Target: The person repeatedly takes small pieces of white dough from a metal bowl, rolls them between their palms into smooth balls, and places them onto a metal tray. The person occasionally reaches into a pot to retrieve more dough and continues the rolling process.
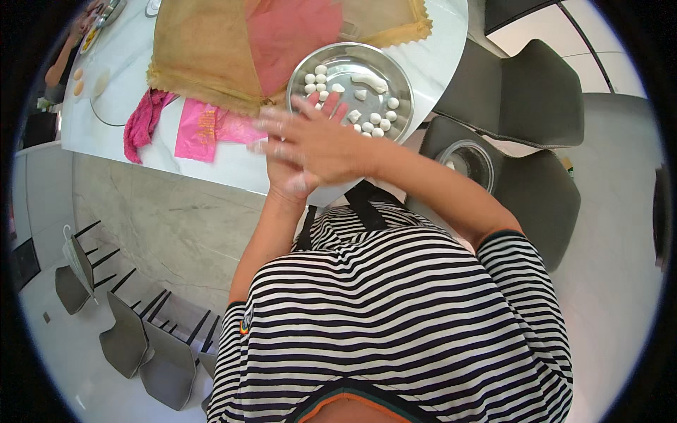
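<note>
My right hand (pixel 322 143) lies palm down across my left hand (pixel 288 172), its fingers blurred by motion. Whether a piece of dough is between the palms is hidden. Both hands are over the near left rim of a round stainless steel tray (pixel 406 95). In the tray, several white dough balls (pixel 320 78) sit in a group at the left, and more dough balls (pixel 385 125) lie at the lower right. A thick curved dough strip (pixel 370 81) rests towards the far side, with small uneven dough pieces (pixel 354 116) near the middle.
Brown and pink cloth covers (pixel 203 47) lie beyond the hands. A pink plastic bag (pixel 195 132) and a magenta towel (pixel 140 124) are at the left of the marble table (pixel 238 177). A clear container (pixel 468 164) stands on a grey chair (pixel 550 195). Another person's arm (pixel 58 66) shows far left.
</note>
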Available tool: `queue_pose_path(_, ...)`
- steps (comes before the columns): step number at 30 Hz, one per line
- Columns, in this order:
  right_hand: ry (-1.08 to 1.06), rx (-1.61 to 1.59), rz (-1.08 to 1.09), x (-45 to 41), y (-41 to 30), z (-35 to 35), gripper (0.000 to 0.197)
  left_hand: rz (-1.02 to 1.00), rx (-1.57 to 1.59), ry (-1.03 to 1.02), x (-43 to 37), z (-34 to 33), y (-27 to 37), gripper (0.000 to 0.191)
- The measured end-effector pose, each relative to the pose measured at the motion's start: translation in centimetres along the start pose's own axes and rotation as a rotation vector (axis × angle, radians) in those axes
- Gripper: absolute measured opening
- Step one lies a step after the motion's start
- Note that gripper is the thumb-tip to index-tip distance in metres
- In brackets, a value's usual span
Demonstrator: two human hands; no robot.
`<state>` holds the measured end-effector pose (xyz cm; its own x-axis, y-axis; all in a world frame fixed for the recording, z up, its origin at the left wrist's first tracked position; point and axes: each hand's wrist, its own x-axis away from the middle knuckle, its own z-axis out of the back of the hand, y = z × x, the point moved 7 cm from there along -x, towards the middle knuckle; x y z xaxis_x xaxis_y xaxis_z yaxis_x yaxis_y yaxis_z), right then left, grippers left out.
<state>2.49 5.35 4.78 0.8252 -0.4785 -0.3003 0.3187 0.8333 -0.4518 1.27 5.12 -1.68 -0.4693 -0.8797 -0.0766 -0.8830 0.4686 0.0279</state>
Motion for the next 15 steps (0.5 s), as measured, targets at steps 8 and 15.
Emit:
queue_pose_path(8,0.134,0.24,-0.03,-1.2,1.4,1.4,0.061,0.081,0.174,0.087,1.1,0.1,-0.7,0.076)
queue_pose_path(15,0.373,0.369,0.087,4.1,-1.4,1.6,0.027,0.007,0.105,0.279,2.4,1.8,0.7,0.086)
